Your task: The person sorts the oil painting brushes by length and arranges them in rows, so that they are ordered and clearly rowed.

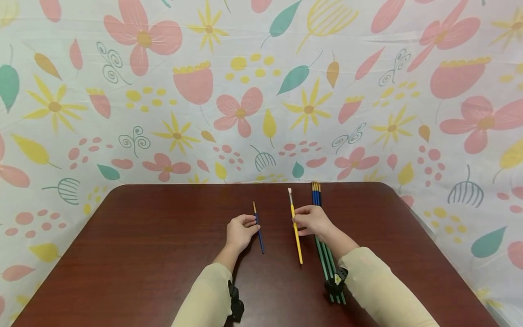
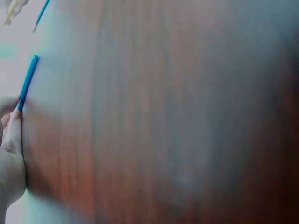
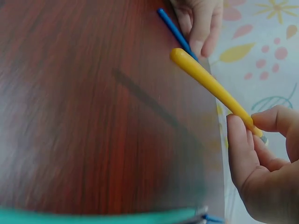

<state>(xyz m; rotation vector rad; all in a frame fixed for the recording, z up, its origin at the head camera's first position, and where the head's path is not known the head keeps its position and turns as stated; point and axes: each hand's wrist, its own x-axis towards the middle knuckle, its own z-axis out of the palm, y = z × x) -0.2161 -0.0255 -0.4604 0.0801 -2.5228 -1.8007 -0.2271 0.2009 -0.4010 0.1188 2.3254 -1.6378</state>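
My left hand (image 1: 240, 232) pinches a thin blue paintbrush (image 1: 261, 243) between thumb and fingers, its brown bristles pointing away from me. To its right, my right hand (image 1: 314, 221) grips a yellow paintbrush (image 1: 298, 243) with pale bristles at the far end. The right wrist view shows the yellow paintbrush (image 3: 210, 84) held above the table, its shadow on the wood. In the left wrist view the blue paintbrush (image 2: 29, 77) sticks out past my fingertips. Right of the yellow one, blue brushes (image 1: 316, 195) and green brushes (image 1: 324, 259) lie side by side, partly hidden by my right hand and forearm.
The dark reddish-brown table (image 1: 135, 245) has rounded far corners. Behind it hangs a white flowered cloth (image 1: 253, 59). Black bands (image 1: 235, 302) sit on both wrists, over the pale sleeves. My right forearm passes over the green brushes.
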